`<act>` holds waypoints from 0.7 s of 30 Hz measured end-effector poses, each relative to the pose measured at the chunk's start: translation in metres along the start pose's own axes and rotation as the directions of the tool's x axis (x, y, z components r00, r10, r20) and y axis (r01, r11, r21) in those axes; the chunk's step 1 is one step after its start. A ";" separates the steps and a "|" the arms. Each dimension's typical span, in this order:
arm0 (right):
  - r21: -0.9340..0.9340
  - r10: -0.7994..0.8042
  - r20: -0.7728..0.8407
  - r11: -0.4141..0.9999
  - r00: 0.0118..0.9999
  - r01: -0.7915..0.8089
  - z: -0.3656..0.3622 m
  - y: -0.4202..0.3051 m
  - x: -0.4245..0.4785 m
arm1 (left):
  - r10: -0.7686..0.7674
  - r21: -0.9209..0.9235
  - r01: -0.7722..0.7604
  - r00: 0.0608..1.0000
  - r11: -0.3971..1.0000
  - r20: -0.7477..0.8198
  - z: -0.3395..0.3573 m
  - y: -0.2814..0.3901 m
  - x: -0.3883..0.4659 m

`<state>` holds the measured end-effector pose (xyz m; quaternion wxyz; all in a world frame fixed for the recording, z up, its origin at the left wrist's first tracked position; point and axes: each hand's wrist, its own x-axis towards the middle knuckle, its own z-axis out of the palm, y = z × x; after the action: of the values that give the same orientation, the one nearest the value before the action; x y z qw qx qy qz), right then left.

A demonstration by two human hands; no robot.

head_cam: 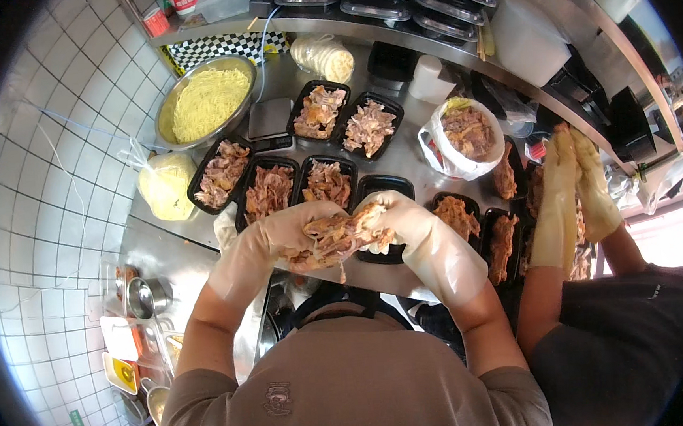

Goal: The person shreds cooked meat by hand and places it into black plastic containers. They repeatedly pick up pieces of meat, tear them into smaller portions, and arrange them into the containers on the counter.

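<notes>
My left hand and my right hand, both in pale rubber gloves, grip a piece of cooked meat on the bone between them, above the steel counter's front edge. A small strand hangs from the meat. Just beyond my hands is a black plastic tray, partly hidden by my right glove. To its left, a black tray of torn meat stands beside another and a third. Farther back are two more filled trays. A white bag-lined tub of meat pieces stands to the right.
A co-worker's gloved hands work at right, near trays with larger meat pieces. At back left are a steel bowl of yellow noodles, a bagged portion and a small scale. A steel shelf overhangs the counter.
</notes>
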<state>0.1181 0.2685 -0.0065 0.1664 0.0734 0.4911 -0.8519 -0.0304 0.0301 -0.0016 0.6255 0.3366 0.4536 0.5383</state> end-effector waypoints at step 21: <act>0.933 -0.067 -0.104 0.340 0.992 0.120 -0.001 0.032 -0.028 | 0.042 -0.126 -0.184 0.703 0.975 -0.710 -0.030 -0.050 0.024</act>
<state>0.1555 0.2602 -0.0246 0.0339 0.1468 -0.0770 -0.9856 -0.0393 0.0422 -0.0631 0.4003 0.0736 0.5829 0.7033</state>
